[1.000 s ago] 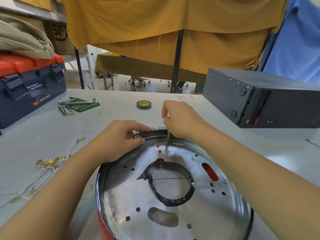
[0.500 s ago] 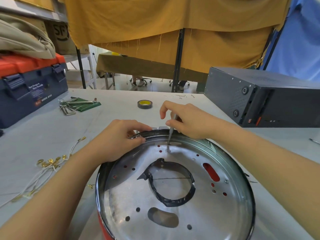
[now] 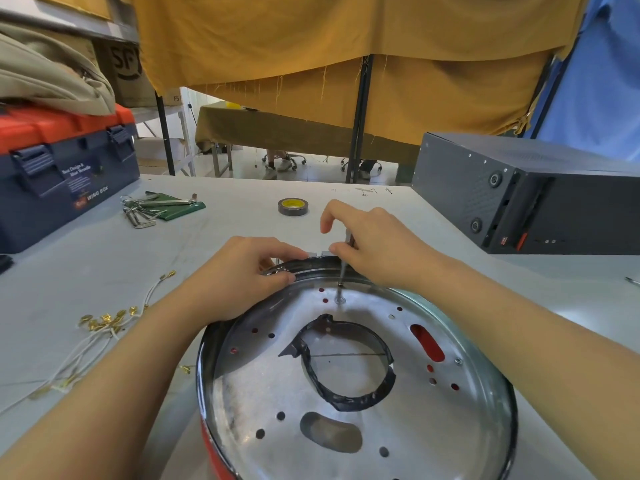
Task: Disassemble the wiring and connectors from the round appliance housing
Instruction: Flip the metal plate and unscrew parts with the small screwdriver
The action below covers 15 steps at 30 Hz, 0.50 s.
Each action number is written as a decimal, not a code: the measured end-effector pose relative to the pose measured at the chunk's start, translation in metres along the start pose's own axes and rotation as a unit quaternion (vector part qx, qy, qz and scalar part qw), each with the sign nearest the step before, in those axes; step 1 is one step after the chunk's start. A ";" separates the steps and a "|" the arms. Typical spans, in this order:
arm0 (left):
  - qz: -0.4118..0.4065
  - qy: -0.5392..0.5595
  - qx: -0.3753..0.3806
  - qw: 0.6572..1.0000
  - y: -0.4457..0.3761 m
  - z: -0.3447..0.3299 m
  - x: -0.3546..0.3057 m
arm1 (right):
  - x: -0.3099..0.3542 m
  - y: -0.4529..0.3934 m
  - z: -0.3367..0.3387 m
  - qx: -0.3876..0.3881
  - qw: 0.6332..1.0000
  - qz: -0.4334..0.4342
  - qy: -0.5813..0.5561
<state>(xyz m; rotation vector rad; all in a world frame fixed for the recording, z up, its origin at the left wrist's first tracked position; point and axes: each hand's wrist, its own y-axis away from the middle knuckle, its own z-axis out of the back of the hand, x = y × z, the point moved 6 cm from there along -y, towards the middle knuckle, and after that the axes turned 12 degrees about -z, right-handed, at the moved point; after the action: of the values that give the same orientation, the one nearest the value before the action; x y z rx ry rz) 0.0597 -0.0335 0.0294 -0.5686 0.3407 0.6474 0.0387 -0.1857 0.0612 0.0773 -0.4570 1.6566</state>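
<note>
Head view: right hand (image 3: pixel 374 247) pinches screwdriver (image 3: pixel 343 268); left hand (image 3: pixel 242 275) grips housing (image 3: pixel 485 368) rim.

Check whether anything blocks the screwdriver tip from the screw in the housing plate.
Nothing visible does. The right hand holds the screwdriver with its tip just above the screw, bare plate around it. The left hand grips the housing rim off to the side.

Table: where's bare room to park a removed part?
Bare table between hex keys and tape roll; also between housing and black box. Crowded left by loose wires.
</note>
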 end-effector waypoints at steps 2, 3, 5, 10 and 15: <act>-0.001 0.000 0.000 1.000 0.000 0.000 0.000 | 0.002 0.001 0.000 0.010 1.000 0.016 -0.008; -0.001 0.000 0.000 1.000 0.000 0.000 0.001 | 0.002 0.001 0.001 0.015 1.000 0.021 -0.012; -0.002 0.002 -0.003 1.000 0.000 0.000 0.001 | 0.001 0.002 0.002 0.029 0.999 0.029 -0.016; -0.003 -0.001 -0.001 1.000 0.000 0.000 0.001 | -0.002 0.003 0.005 0.061 0.997 0.037 -0.027; -0.003 -0.002 -0.002 1.000 0.000 0.000 0.000 | -0.007 0.000 0.003 0.017 1.000 0.019 -0.016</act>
<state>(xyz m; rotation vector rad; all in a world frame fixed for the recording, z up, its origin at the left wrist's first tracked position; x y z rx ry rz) 0.0600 -0.0334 0.0294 -0.5729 0.3343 0.6428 0.0388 -0.1929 0.0618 0.1204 -0.4564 1.7018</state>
